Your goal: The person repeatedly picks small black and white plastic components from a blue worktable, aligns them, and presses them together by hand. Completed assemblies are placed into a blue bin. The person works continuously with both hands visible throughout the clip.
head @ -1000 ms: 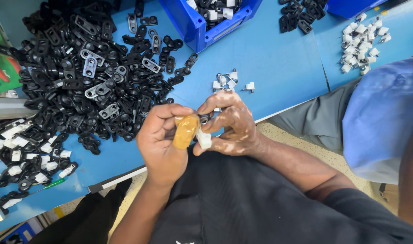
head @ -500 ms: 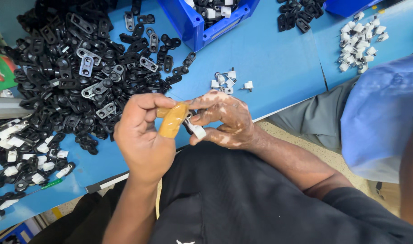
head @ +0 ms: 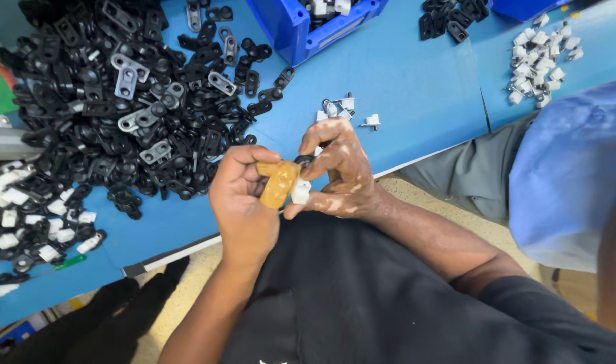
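Head view: your left hand (head: 244,202) is curled shut around a tan block (head: 278,183), thumb on top and fingers underneath. The block's long axis runs on a slant, its upper end toward the bench (head: 415,81) and to the right, its lower end toward your body and to the left. Your right hand (head: 338,172) is closed too, pinching a small white clip (head: 300,191) between thumb and fingertips, hard against the right side of the block. A small dark piece (head: 304,160) sits at your right fingertips just above the block; you cannot tell what it is. Both hands hang just off the near edge of the bench, over your dark shirt.

On the bench, a big heap of black clips (head: 112,101) lies to your left, with a mixed lot of black and white pieces (head: 31,222) nearer the left edge. A few white clips (head: 345,111) sit just beyond your right hand. A blue bin (head: 301,27) stands further back, another white pile (head: 537,57) far right. A person in a light blue shirt (head: 570,168) sits at your right.
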